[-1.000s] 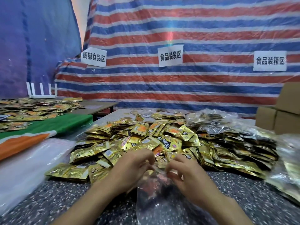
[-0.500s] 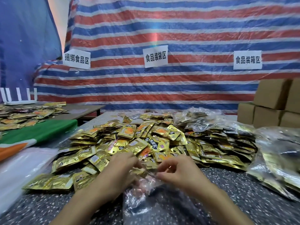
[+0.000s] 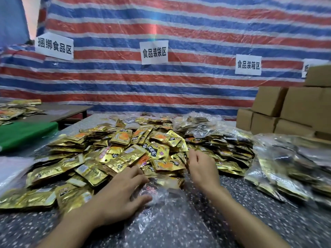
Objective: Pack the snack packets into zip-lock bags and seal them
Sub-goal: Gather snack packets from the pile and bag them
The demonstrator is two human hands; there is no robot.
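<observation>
1. Since the earlier frames the hands have parted. The right hand [image 3: 202, 169] has left the bag [image 3: 170, 217] and reached the near edge of the pile [image 3: 125, 149]. The left hand [image 3: 118, 196] stays at the bag's mouth.
2. A striped tarp [image 3: 179, 86] hangs behind, with paper signs [image 3: 155, 52] on it.
3. The speckled table [image 3: 268, 212] bears everything.
4. The pile of gold packets spreads across the middle, between the hands and the tarp.
5. Boxes [image 3: 268, 111] are stacked at the right rear. In front of them lie filled bags [image 3: 286, 167] holding gold packets.
6. The clear bag lies flat between the forearms, mouth toward the pile. A few packets show through near the mouth.
7. The left fingers are spread and fairly straight, resting on the bag's mouth.
8. The right fingers curl loosely against packets. Whether they hold one cannot be told.
</observation>
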